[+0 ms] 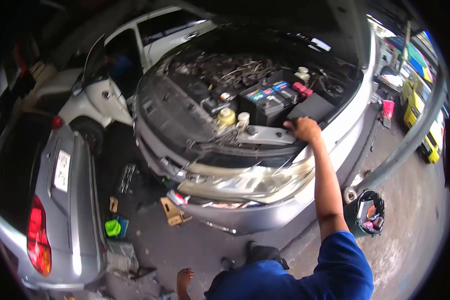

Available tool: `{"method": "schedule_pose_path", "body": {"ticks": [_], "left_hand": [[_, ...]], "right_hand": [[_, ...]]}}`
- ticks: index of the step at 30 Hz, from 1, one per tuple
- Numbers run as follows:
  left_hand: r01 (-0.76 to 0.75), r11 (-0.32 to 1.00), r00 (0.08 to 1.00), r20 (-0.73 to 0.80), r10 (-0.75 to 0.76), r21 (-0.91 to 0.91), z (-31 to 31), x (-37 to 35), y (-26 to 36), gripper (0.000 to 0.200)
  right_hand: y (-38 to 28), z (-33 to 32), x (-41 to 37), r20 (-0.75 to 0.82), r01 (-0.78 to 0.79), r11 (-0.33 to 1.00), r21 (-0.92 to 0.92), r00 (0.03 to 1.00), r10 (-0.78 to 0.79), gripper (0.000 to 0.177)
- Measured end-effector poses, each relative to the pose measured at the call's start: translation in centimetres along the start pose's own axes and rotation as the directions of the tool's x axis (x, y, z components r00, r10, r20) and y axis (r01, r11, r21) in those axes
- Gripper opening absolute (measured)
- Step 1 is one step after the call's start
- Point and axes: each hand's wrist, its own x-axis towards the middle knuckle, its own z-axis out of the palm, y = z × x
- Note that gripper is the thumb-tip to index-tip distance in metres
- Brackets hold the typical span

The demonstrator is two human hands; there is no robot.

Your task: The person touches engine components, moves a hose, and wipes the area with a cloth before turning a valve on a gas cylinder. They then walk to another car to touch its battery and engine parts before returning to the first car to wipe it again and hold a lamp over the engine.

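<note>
My right arm reaches over the headlight [250, 184] into the engine bay of a silver car. At the bay's front edge, my right hand [306, 129] has its fingers curled beside the black box cover [312, 109] and the grey metal crossbar [267, 135]. Whatever those fingers hold is too dark and small to make out. Just behind them sits a black car battery [270, 102] with a blue and yellow label and a red terminal cover [302, 90]. Low by my body hangs my left hand [185, 276], fingers loosely bent and apart, with nothing visible in it.
The raised hood [285, 15] hangs over the bay. A second car [67, 200] stands close on the left, and a white car has its door [107, 97] open. Cardboard [174, 212] and a green item [113, 228] lie on the floor. A bin [357, 220] stands right.
</note>
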Motion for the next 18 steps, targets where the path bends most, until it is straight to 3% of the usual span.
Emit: {"method": "schedule_pose_path", "body": {"ticks": [3, 4, 9, 12, 13, 18], "left_hand": [[0.257, 0.957, 0.965, 0.085, -0.248, -0.133, 0.6, -8.5, -7.3, 0.025], [0.462, 0.824, 0.882, 0.069, -0.467, -0.328, 1.2, -11.3, -9.0, 0.022], [0.444, 0.713, 0.744, -0.221, -0.631, -0.543, 7.8, -25.4, -16.4, 0.016], [0.424, 0.642, 0.716, -0.198, -0.669, -0.638, 14.4, -28.7, -16.6, 0.015], [0.416, 0.631, 0.722, -0.185, -0.667, -0.655, 16.8, -29.3, -16.3, 0.015], [0.397, 0.588, 0.758, -0.11, -0.643, -0.705, 28.4, -32.3, -15.4, 0.014]], "right_hand": [[0.3, 1.0, 0.5, -0.042, 0.056, 0.998, 0.01, 0.998, -0.055, 0.074], [0.0, 0.2, -0.1, -0.046, 0.07, 0.998, -0.007, 0.996, -0.07, 0.072], [0.7, 1.2, 0.7, -0.123, 0.18, 0.979, 0.095, 0.978, -0.167, 0.057], [0.5, 0.8, 0.0, -0.09, 0.211, 0.977, 0.038, 0.974, -0.207, 0.056], [1.3, 2.1, 1.0, -0.079, 0.224, 0.973, -0.057, 0.971, -0.228, 0.057], [1.8, 1.4, 0.0, -0.009, 0.297, 0.954, -0.028, 0.955, -0.298, 0.059]]}}
